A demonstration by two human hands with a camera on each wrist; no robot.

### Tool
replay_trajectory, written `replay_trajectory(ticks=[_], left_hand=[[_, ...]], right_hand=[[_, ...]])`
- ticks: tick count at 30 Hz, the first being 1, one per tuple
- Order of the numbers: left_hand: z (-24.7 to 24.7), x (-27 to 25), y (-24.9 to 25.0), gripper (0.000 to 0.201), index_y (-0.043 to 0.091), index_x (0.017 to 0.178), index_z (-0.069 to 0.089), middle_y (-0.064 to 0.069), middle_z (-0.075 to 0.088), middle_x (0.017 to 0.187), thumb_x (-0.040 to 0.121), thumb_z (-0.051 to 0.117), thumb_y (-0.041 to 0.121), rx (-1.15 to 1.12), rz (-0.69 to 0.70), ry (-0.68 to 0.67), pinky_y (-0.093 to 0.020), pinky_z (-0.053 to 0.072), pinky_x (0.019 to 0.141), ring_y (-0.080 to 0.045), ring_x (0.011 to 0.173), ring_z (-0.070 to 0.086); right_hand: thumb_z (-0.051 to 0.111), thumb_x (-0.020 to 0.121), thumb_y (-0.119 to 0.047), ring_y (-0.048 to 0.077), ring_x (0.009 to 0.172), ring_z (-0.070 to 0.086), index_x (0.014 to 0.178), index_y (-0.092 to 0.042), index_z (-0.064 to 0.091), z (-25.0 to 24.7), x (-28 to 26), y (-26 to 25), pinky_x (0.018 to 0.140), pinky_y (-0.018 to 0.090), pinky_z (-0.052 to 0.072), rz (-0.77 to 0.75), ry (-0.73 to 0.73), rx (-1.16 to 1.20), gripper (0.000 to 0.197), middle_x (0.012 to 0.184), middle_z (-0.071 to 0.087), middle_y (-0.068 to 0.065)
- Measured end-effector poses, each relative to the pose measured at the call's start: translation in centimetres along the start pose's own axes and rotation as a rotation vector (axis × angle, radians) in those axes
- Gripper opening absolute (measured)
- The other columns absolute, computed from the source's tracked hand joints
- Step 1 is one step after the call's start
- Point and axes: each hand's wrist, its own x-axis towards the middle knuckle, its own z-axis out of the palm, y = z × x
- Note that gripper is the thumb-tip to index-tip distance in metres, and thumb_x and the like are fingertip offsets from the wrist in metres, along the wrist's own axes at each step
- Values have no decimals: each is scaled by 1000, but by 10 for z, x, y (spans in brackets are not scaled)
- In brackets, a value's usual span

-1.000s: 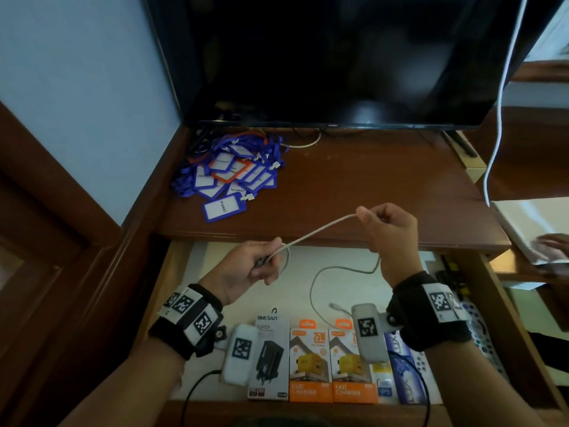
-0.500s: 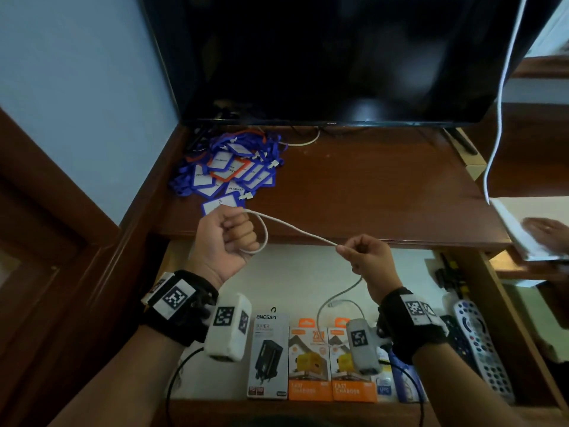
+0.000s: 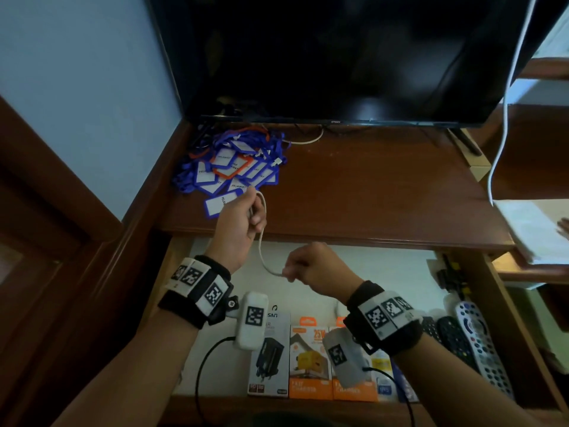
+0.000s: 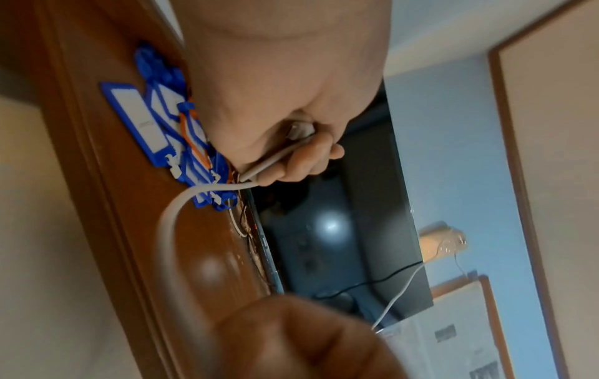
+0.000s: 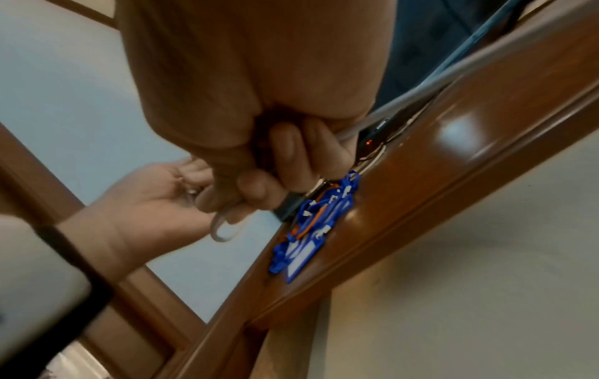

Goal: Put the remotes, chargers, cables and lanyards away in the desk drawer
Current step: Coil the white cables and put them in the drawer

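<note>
- Cable (image 3: 261, 241), white, strung in a short slack arc between both hands above the front edge of the tabletop (image 3: 369, 195).
- Left hand (image 3: 238, 223): grip curled round one end of the cable, several strands bunched in the fist, raised just in front of the lanyard pile.
- Right hand (image 3: 317, 269): grip pinching the cable lower down, fingers curled, held over the open drawer (image 3: 400, 266).
- Lanyards (image 3: 234, 164), blue with one orange, heaped with their white name cards on the tabletop's back left corner, outside the drawer.
- Charger boxes (image 3: 311, 362) lined up along the drawer's front edge: one grey and black, two orange, then smaller blue packs partly hidden by the right wrist.
- Remotes (image 3: 480, 343) lying side by side at the drawer's right end, one white, the others dark.
- Television (image 3: 338, 57) standing dark at the back of the tabletop, another white lead hanging down at far right.
</note>
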Motion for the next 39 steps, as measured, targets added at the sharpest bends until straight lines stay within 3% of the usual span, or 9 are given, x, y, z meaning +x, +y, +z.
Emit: replay_trajectory(ticks=[4, 7, 10, 14, 21, 24, 28, 33, 39], left_hand=[[0, -7, -4, 42, 15, 67, 47, -1, 48, 55, 102, 36, 34, 303, 18, -62, -34, 41, 68, -15, 54, 47], [1, -12, -10, 42, 15, 69, 54, -2, 58, 63, 101, 37, 35, 409, 5, -145, -40, 45, 82, -17, 65, 56], [0, -15, -17, 42, 10, 74, 57, -7, 61, 70, 101, 37, 35, 332, -103, -299, -32, 48, 73, -19, 68, 59], [1, -19, -27, 42, 6, 76, 62, -8, 57, 57, 99, 41, 34, 135, -233, -453, -28, 49, 57, -19, 52, 54], [6, -21, -27, 39, 8, 74, 56, 3, 33, 43, 95, 39, 36, -99, -346, -478, -23, 41, 50, -14, 39, 44], [4, -21, -28, 40, 10, 71, 55, 6, 31, 43, 96, 38, 36, -187, -402, -506, -22, 37, 51, -10, 36, 36], [7, -24, -30, 41, 14, 61, 49, 6, 28, 40, 95, 40, 34, -244, -450, -493, -22, 35, 48, -9, 35, 30], [17, -25, -35, 37, 16, 46, 41, 4, 21, 37, 82, 44, 26, -180, -405, -357, -24, 27, 44, -12, 37, 21], [16, -24, -32, 33, 15, 54, 47, 5, 25, 40, 85, 44, 27, -269, -387, -403, -26, 13, 50, -10, 35, 22]], right_hand=[[57, 92, -9, 11, 56, 44, 67, -12, 61, -13, -4, -15, 58, 24, 38, -71, 87, 186, 26, 64, 54, 2], [54, 94, -9, 6, 52, 38, 65, -16, 57, -21, -9, -16, 53, 17, 35, -120, 192, 314, 30, 60, 48, -1], [53, 95, -8, 0, 46, 33, 66, -10, 58, -24, -9, -9, 48, 12, 30, -91, 292, 373, 29, 55, 42, -6], [54, 95, -11, 2, 44, 32, 66, -8, 57, -26, -7, 3, 46, 14, 28, -39, 409, 435, 29, 50, 40, -9], [60, 92, -14, 3, 47, 34, 79, -3, 56, -21, -8, 4, 46, 17, 32, -9, 496, 541, 18, 56, 43, -4], [58, 93, -19, 3, 47, 36, 89, -5, 64, -21, -13, 2, 45, 15, 32, -14, 395, 590, 16, 58, 47, -6], [55, 93, -26, 6, 46, 31, 79, -5, 65, -20, -16, 2, 45, 18, 27, -33, 253, 536, 28, 53, 37, -1], [60, 92, -19, 4, 45, 29, 66, -6, 58, -13, -10, 4, 46, 16, 26, -18, 359, 453, 29, 50, 37, -4], [61, 91, -20, 7, 50, 30, 64, -12, 55, -9, -5, 3, 49, 20, 27, -28, 471, 490, 29, 54, 37, -3]])
